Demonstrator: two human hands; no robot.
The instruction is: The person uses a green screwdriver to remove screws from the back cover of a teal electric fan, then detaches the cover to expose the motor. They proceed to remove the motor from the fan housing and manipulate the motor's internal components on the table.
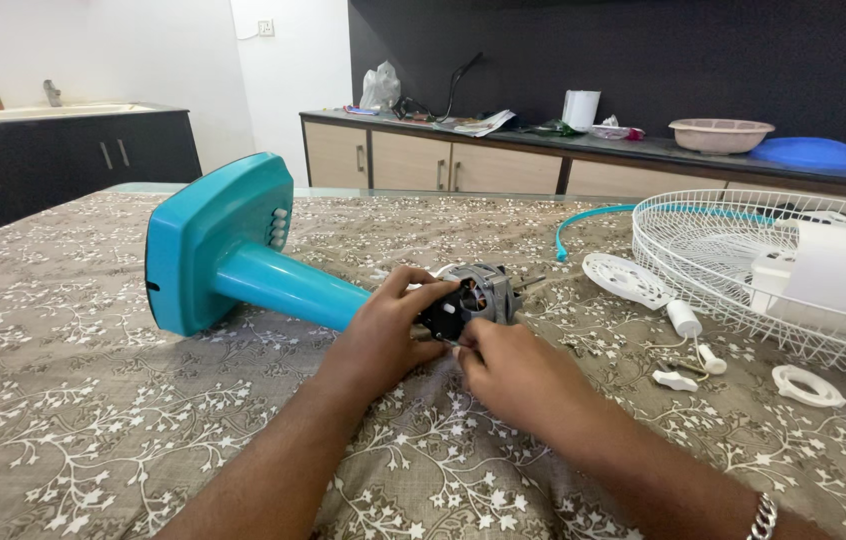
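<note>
Left hand gripping grey metal fan motor at centre of floral-clothed worktop, right hand pinching its black rear plate, teal plastic fan stand at ten o'clock, white wire fan guard at three o'clock

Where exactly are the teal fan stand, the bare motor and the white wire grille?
teal fan stand (205, 240), head view, on the flat square base.
motor (483, 290), head view, on the metal housing above the hands.
white wire grille (713, 250), head view, on the wires left of centre.
</note>
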